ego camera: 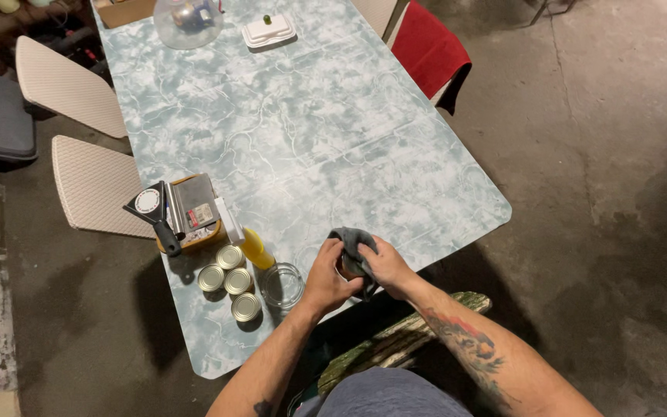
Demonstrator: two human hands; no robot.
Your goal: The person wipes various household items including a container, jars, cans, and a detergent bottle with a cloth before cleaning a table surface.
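Note:
My left hand (327, 276) and my right hand (386, 266) are close together over the near edge of the table (326, 147). Both grip a grey cloth (351, 239) that is bunched around a small object; what that object is stays hidden. Just left of my left hand stands a clear glass jar (282, 284), mouth up. A yellow bottle (256, 249) leans beside it.
Several small metal cans (231, 279) cluster left of the jar. A yellow tray (188, 218) holds packets and a black scraper. Far end: glass dome (187, 22), white butter dish (269, 32). White chairs (90, 184) stand left, a red-draped chair (428, 50) right, a worn bench (395, 340) beneath me.

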